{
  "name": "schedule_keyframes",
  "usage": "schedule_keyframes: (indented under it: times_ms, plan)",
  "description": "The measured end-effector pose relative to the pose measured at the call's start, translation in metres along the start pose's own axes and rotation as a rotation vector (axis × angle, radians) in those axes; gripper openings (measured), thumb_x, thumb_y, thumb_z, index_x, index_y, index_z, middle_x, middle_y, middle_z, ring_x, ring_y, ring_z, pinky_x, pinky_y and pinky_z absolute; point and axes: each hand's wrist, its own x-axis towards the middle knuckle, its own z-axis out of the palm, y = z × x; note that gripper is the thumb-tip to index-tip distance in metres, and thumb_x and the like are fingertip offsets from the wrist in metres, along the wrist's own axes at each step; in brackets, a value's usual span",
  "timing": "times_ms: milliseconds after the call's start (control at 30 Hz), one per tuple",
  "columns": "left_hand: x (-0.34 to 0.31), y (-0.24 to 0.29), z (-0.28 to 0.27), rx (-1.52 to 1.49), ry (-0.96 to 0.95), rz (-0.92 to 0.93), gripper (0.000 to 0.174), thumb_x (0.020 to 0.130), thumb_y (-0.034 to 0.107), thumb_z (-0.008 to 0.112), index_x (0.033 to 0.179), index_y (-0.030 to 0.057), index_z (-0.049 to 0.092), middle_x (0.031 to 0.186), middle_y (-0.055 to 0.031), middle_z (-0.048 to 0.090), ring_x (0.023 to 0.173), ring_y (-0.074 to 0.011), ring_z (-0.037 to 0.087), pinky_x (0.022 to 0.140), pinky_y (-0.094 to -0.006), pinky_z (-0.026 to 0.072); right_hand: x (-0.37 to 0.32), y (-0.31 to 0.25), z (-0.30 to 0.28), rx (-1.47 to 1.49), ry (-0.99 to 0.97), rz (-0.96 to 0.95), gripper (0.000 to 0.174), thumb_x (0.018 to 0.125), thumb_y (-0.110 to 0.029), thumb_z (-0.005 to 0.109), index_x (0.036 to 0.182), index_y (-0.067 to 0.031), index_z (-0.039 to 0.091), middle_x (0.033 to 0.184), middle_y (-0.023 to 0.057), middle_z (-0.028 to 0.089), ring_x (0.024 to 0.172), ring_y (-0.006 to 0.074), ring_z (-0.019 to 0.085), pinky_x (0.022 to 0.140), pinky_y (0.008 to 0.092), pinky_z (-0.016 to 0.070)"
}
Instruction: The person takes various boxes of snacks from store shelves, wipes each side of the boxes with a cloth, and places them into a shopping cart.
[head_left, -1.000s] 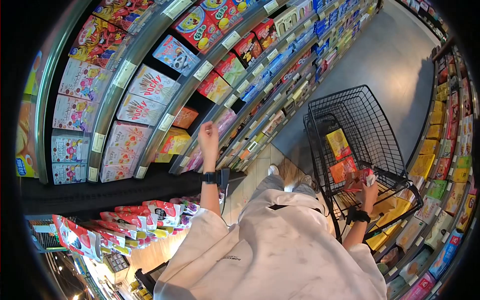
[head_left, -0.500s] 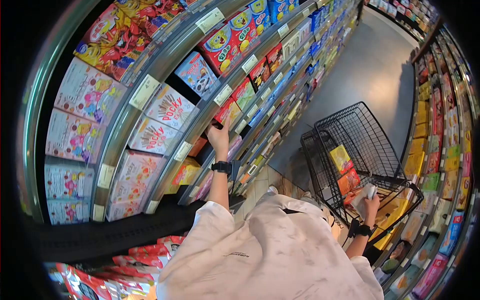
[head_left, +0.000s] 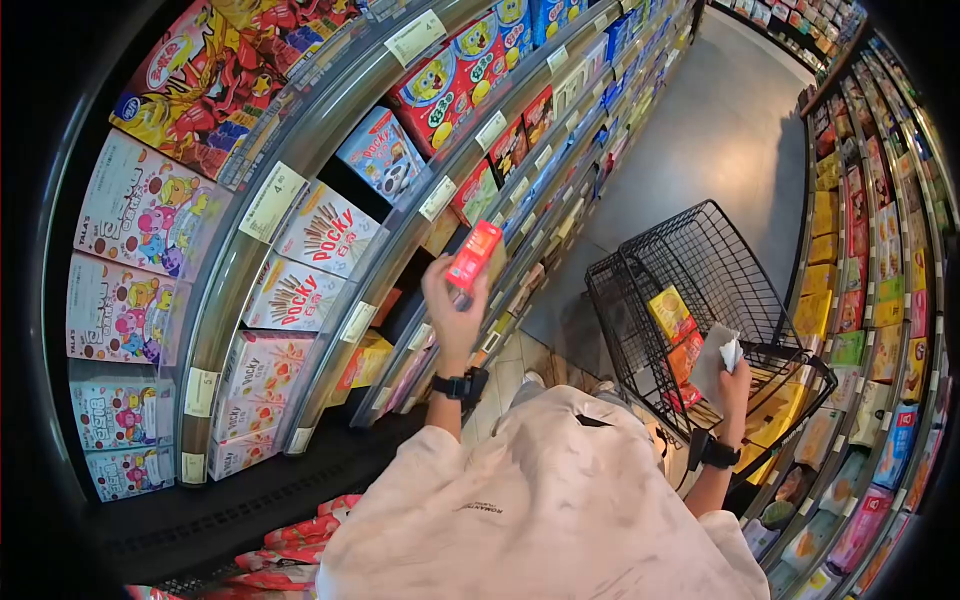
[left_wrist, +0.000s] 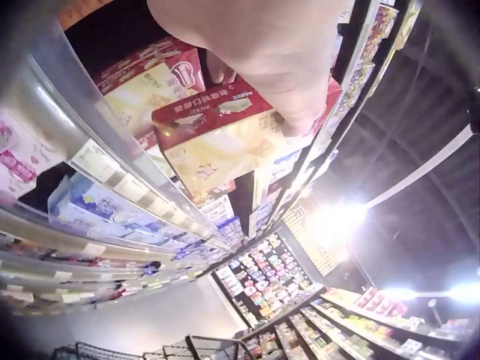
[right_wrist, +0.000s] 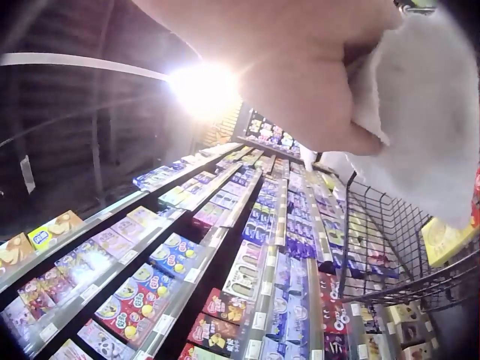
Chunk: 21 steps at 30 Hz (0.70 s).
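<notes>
My left hand [head_left: 457,312] grips a small red and pale-yellow snack box [head_left: 474,256], held just in front of the shelf. In the left wrist view that box [left_wrist: 225,154] is tilted, with the fingers [left_wrist: 296,90] across its red side; a similar red and yellow box [left_wrist: 150,94] sits behind it. Over the cart's near end, my right hand [head_left: 735,390] pinches a crumpled white paper [head_left: 716,362]. Up close in the right wrist view, the paper [right_wrist: 427,120] is bunched against the thumb side.
A black wire shopping cart [head_left: 760,235] stands at the right, holding a yellow box [head_left: 671,311] and an orange packet [head_left: 685,354]. Shelves with Pocky boxes [head_left: 335,235] and other snacks line the left. Another stocked shelf [head_left: 820,280] runs along the right.
My left hand has reached to the shelf, taken hold of the red and yellow box and drawn it out. The right hand has risen slightly with the paper, staying over the cart.
</notes>
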Motion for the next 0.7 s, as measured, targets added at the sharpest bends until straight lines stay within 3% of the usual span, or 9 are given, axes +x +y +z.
schedule_keyframes:
  times_ms: [67, 100, 167, 300, 367, 567, 633, 667, 700]
  plan:
    - [-0.016, 0.012, 0.011, -0.388, -0.108, -0.323, 0.032, 0.093, 0.017, 0.076, 0.112, -0.001, 0.059, 0.108, -0.0105, 0.064, 0.103, -0.0205, 0.063, 0.087, -0.0358, 0.0497, -0.001, -0.023, 0.001, 0.047, -0.067, 0.007, 0.031, 0.091, -0.009, 0.058, 0.119, 0.0039, 0.061, 0.106, 0.0197, 0.067, 0.097, 0.0339, 0.064, 0.085, 0.0386, 0.0482]
    - [-0.018, 0.018, 0.016, -0.38, -0.114, -0.324, 0.032, 0.093, 0.017, 0.076, 0.112, -0.001, 0.059, 0.108, -0.0105, 0.064, 0.103, -0.0205, 0.063, 0.087, -0.0358, 0.0497, 0.0, -0.031, 0.005, 0.137, -0.067, -0.006, 0.03, 0.094, -0.008, 0.056, 0.121, 0.0038, 0.061, 0.103, 0.0165, 0.068, 0.094, 0.0282, 0.064, 0.085, 0.0374, 0.0486]
    - [-0.016, 0.025, 0.026, -0.63, -0.249, -0.595, 0.03, 0.099, 0.022, 0.07, 0.114, -0.0001, 0.058, 0.105, -0.0061, 0.067, 0.093, -0.0106, 0.063, 0.08, -0.0272, 0.05, 0.002, -0.043, 0.013, 0.408, -0.126, 0.022, 0.028, 0.101, -0.011, 0.056, 0.126, 0.0013, 0.06, 0.104, 0.0051, 0.067, 0.093, 0.0165, 0.058, 0.085, 0.0334, 0.0476]
    - [-0.011, 0.044, 0.036, -0.723, -0.356, -0.875, 0.033, 0.101, 0.03, 0.066, 0.115, 0.0007, 0.057, 0.109, -0.0064, 0.069, 0.088, -0.007, 0.064, 0.076, -0.0229, 0.0507, -0.011, -0.114, 0.006, 0.761, -0.305, 0.33, 0.032, 0.102, -0.017, 0.06, 0.131, -0.0021, 0.06, 0.113, 0.0014, 0.065, 0.102, 0.015, 0.058, 0.091, 0.0311, 0.0459]
    - [-0.001, 0.069, 0.036, -0.747, -0.368, -0.866, 0.033, 0.101, 0.029, 0.066, 0.115, 0.0005, 0.057, 0.107, -0.0064, 0.069, 0.088, -0.007, 0.065, 0.076, -0.023, 0.0514, -0.013, -0.126, 0.012, 0.808, -0.374, 0.069, 0.036, 0.104, -0.019, 0.059, 0.137, -0.0042, 0.057, 0.121, 0.0016, 0.063, 0.112, 0.0137, 0.055, 0.097, 0.0296, 0.0435]
    - [0.006, 0.125, 0.037, -0.756, -0.411, -0.735, 0.032, 0.102, 0.026, 0.065, 0.116, -0.0009, 0.057, 0.104, -0.0066, 0.07, 0.085, -0.0063, 0.067, 0.074, -0.0222, 0.0529, -0.035, -0.179, 0.02, 0.861, -0.355, 0.055, 0.038, 0.106, -0.018, 0.055, 0.141, -0.0037, 0.053, 0.129, 0.0043, 0.061, 0.118, 0.0134, 0.054, 0.101, 0.0291, 0.0424]
    - [0.002, 0.133, 0.039, -0.693, -0.511, -0.717, 0.036, 0.105, 0.028, 0.058, 0.122, -0.0028, 0.055, 0.111, -0.0107, 0.069, 0.093, -0.0118, 0.067, 0.082, -0.0273, 0.0529, -0.036, -0.178, 0.017, 1.061, -0.418, 0.143, 0.041, 0.106, -0.018, 0.055, 0.144, -0.0036, 0.05, 0.135, 0.0046, 0.058, 0.124, 0.0138, 0.051, 0.103, 0.0301, 0.0419]
    - [-0.003, 0.139, 0.043, -0.697, -0.524, -0.715, 0.036, 0.105, 0.028, 0.058, 0.122, -0.0028, 0.055, 0.111, -0.0107, 0.069, 0.093, -0.0118, 0.067, 0.082, -0.0273, 0.0529, -0.051, -0.18, 0.034, 1.037, -0.411, -0.008, 0.044, 0.107, -0.019, 0.054, 0.148, -0.0039, 0.047, 0.14, 0.005, 0.055, 0.126, 0.0138, 0.05, 0.107, 0.0294, 0.0397]
    - [-0.012, 0.148, 0.051, -0.638, -0.512, -0.599, 0.039, 0.107, 0.031, 0.052, 0.125, -0.0035, 0.053, 0.114, -0.0129, 0.067, 0.098, -0.0164, 0.066, 0.087, -0.0308, 0.0514, -0.055, -0.19, 0.038, 0.996, -0.484, 0.011, 0.046, 0.107, -0.021, 0.053, 0.149, -0.0034, 0.045, 0.142, 0.0055, 0.053, 0.128, 0.0137, 0.048, 0.109, 0.0295, 0.0385]
